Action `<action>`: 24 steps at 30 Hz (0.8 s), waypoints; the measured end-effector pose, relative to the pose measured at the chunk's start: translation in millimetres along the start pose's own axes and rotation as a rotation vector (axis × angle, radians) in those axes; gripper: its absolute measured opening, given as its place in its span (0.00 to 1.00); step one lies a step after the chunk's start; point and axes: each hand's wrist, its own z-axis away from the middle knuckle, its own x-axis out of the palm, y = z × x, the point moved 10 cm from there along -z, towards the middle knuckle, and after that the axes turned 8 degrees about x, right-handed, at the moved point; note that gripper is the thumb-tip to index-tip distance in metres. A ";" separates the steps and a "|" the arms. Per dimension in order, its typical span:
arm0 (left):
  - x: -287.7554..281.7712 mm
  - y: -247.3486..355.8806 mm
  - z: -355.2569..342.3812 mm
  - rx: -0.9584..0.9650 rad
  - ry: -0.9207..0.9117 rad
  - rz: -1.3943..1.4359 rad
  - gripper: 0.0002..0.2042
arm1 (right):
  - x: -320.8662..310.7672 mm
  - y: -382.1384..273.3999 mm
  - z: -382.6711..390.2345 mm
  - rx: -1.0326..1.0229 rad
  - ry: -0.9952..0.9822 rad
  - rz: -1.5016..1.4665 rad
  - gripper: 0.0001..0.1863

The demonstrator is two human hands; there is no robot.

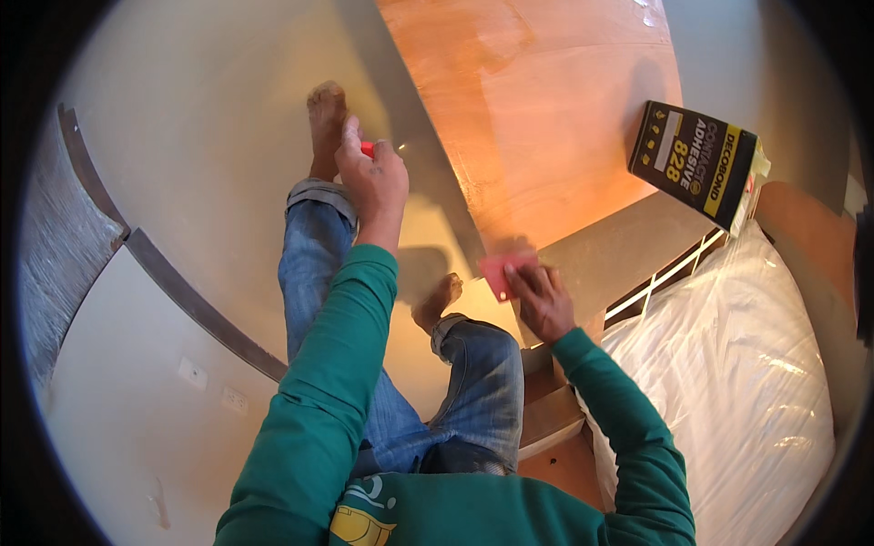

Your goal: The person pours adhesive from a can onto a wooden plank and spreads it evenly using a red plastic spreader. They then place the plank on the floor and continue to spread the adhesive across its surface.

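Observation:
My right hand [544, 300] grips a flat pinkish-red spreader [498, 275], held at the lower corner of an orange-brown board [546, 100]. Part of the board's surface looks wet and glossy. To the left, my left hand [375, 187] is closed around a small red object [367, 148]; fingers hide most of it, so its kind cannot be made out. That hand is apart from the board, above the pale floor and near my bare left foot [326, 118]. A black and yellow rectangular can [692, 159] stands on the board's right side.
Clear plastic sheeting covers a bulky thing [728, 364] at the right. A dark baseboard [196, 300] runs along the wall at the left, which carries outlets [234, 399]. My bare right foot [439, 300] rests close to the board's edge. Brown wood pieces [551, 419] lie beside my right leg.

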 end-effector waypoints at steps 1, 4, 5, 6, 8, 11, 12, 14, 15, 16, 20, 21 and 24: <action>-0.5 -3.5 -0.3 -0.007 -0.001 -0.001 0.29 | 3.2 -1.0 11.8 0.021 -0.034 -0.006 0.30; 0.1 -17.1 2.4 0.031 -0.029 -0.115 0.27 | -12.4 7.7 31.7 0.071 0.044 -0.076 0.30; 0.5 -17.1 5.0 0.040 -0.031 -0.100 0.27 | -24.6 0.5 23.5 0.057 0.096 -0.060 0.30; 1.2 -17.0 7.5 0.049 -0.029 -0.086 0.27 | -36.7 -1.5 6.7 0.042 0.148 -0.045 0.30; 2.9 -8.9 6.8 0.071 -0.018 -0.077 0.26 | -60.3 -12.9 -37.9 -0.009 0.230 -0.028 0.30; 2.5 1.3 9.5 0.105 0.018 -0.093 0.25 | -60.3 -28.3 -97.4 -0.072 0.282 -0.023 0.29; 0.9 4.3 11.0 0.128 0.035 -0.091 0.25 | -56.4 -31.5 -104.9 -0.088 0.292 -0.023 0.29; -2.8 5.3 11.3 0.141 0.047 -0.069 0.25 | -29.2 -32.4 -95.6 -0.127 0.184 -0.003 0.30; -4.3 4.6 11.8 0.131 0.045 -0.050 0.25 | -14.3 -30.2 -86.0 -0.145 0.132 0.013 0.30; -6.8 1.4 12.3 0.114 0.052 -0.033 0.25 | -9.9 -27.2 -60.7 -0.162 0.172 -0.003 0.29; -8.3 -9.4 19.7 0.006 0.037 -0.012 0.24 | 6.8 -2.1 30.4 -0.064 -0.125 -0.084 0.31; -10.4 -15.1 22.2 -0.001 0.040 -0.035 0.24 | -5.2 -2.2 36.2 -0.039 -0.090 -0.080 0.29; -9.1 -23.8 15.1 0.051 0.071 -0.041 0.24 | -51.6 -3.6 -9.3 -0.009 0.103 -0.084 0.25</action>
